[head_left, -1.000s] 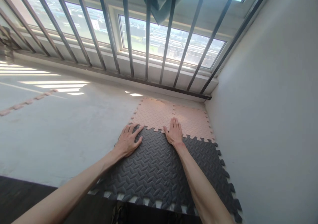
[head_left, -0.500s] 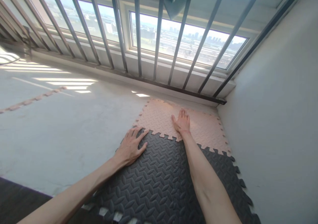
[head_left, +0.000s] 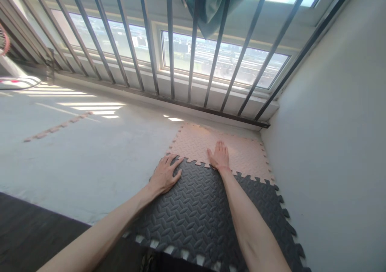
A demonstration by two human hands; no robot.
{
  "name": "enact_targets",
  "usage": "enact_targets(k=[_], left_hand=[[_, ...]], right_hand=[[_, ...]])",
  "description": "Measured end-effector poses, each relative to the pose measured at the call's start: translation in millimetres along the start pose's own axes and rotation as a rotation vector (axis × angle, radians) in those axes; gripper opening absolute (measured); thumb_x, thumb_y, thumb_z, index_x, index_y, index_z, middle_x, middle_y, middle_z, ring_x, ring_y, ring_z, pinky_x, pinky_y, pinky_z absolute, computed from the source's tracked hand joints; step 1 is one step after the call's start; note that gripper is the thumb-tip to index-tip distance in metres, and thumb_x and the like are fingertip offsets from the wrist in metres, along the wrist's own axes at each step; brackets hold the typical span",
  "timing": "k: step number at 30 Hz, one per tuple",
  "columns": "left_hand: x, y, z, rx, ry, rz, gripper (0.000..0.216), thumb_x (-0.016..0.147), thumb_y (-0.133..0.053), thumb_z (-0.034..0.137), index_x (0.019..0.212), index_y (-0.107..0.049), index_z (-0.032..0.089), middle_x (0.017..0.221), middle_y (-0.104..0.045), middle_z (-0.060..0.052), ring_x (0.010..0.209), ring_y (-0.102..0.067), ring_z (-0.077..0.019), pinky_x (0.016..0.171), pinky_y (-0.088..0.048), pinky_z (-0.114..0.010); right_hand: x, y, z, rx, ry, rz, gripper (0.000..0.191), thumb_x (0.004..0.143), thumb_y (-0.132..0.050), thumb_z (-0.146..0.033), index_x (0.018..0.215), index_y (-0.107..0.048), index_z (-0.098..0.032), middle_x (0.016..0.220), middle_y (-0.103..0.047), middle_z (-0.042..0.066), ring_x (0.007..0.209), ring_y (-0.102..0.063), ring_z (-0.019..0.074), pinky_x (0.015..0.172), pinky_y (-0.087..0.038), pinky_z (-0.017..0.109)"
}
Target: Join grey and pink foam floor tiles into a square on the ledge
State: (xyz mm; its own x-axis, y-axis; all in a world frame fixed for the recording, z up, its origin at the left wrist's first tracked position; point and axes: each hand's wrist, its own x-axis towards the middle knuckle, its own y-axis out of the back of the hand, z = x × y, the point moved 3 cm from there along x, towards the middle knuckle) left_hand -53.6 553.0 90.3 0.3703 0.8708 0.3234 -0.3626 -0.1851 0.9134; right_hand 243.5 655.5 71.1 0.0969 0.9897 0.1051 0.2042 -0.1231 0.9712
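Observation:
Two pink foam puzzle mats (head_left: 241, 155) lie against the window wall, joined to dark grey foam puzzle mats (head_left: 189, 211) in front of them. My left hand (head_left: 165, 174) lies flat with fingers spread on the far left corner of the grey mat, at the toothed seam. My right hand (head_left: 220, 157) rests flat, fingers stretched together, on the pink mat just past the seam where the pieces meet. Neither hand holds anything.
A light concrete ledge (head_left: 75, 155) stretches to the left. Dark metal bars (head_left: 171, 42) stand before the window at the back. A plain wall (head_left: 331, 143) closes the right side. A green cloth (head_left: 211, 2) hangs from the bars above. A thin pink strip (head_left: 57, 126) lies far left.
My right hand drew back slightly toward the seam after reaching further onto the pink mat. The left hand stayed on the grey mat's corner. The view shifted a little.

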Motion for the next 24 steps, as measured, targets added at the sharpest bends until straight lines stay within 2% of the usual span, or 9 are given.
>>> enact_targets(k=[5,9,13,18,21,24], left_hand=[[-8.1,-8.5,11.9,0.041,0.065,0.002,0.062,0.107,-0.05,0.045,0.166,-0.052,0.024,0.174,-0.048,-0.016,0.165,-0.038,-0.034,0.135,-0.033,-0.059],[-35.5,-15.0,29.5,0.046,0.144,0.058,0.075,0.107,-0.045,0.056,0.172,-0.041,0.02,0.179,-0.04,-0.017,0.169,-0.032,-0.0333,0.136,-0.028,-0.059],[-75.5,-16.8,50.6,0.047,0.193,0.045,0.083,0.106,-0.043,0.063,0.172,-0.04,0.014,0.179,-0.039,-0.02,0.169,-0.03,-0.0351,0.136,-0.029,-0.058],[-120.0,-6.1,79.9,0.042,0.205,-0.026,0.083,0.105,-0.044,0.061,0.171,-0.042,0.011,0.178,-0.037,-0.021,0.169,-0.03,-0.0346,0.137,-0.031,-0.057],[-156.5,0.2,111.3,0.004,0.192,-0.052,0.083,0.104,-0.046,0.058,0.172,-0.041,0.011,0.178,-0.037,-0.022,0.168,-0.03,-0.0346,0.137,-0.034,-0.057],[-217.1,0.0,157.6,-0.076,0.099,0.006,0.079,0.104,-0.046,0.043,0.178,-0.028,0.021,0.18,-0.035,-0.015,0.168,-0.029,-0.0319,0.137,-0.035,-0.06]], right_hand=[[-82.7,9.8,-12.8,0.0,0.011,0.035,0.08,0.111,-0.029,-0.051,0.173,-0.024,0.0,0.185,-0.022,0.019,0.174,-0.017,0.0291,0.142,-0.013,0.05],[-148.8,20.8,-21.3,0.022,0.04,0.054,0.081,0.111,-0.03,-0.053,0.173,-0.026,-0.003,0.184,-0.024,0.018,0.173,-0.021,0.0292,0.142,-0.017,0.052],[-206.5,30.6,-26.6,0.057,0.038,0.051,0.077,0.111,-0.03,-0.051,0.173,-0.03,-0.006,0.183,-0.024,0.016,0.173,-0.021,0.0292,0.142,-0.019,0.053],[-270.8,42.3,-34.2,0.097,0.012,0.02,0.075,0.11,-0.031,-0.051,0.173,-0.034,-0.009,0.183,-0.024,0.013,0.173,-0.02,0.0289,0.143,-0.018,0.054],[-311.7,50.5,-39.4,0.149,0.003,0.02,0.073,0.109,-0.034,-0.052,0.173,-0.036,-0.016,0.182,-0.023,0.009,0.172,-0.02,0.0277,0.144,-0.02,0.054],[-366.2,51.2,-46.9,0.226,0.043,0.027,0.07,0.108,-0.034,-0.047,0.173,-0.036,-0.02,0.181,-0.024,0.005,0.171,-0.021,0.0255,0.144,-0.024,0.053]])
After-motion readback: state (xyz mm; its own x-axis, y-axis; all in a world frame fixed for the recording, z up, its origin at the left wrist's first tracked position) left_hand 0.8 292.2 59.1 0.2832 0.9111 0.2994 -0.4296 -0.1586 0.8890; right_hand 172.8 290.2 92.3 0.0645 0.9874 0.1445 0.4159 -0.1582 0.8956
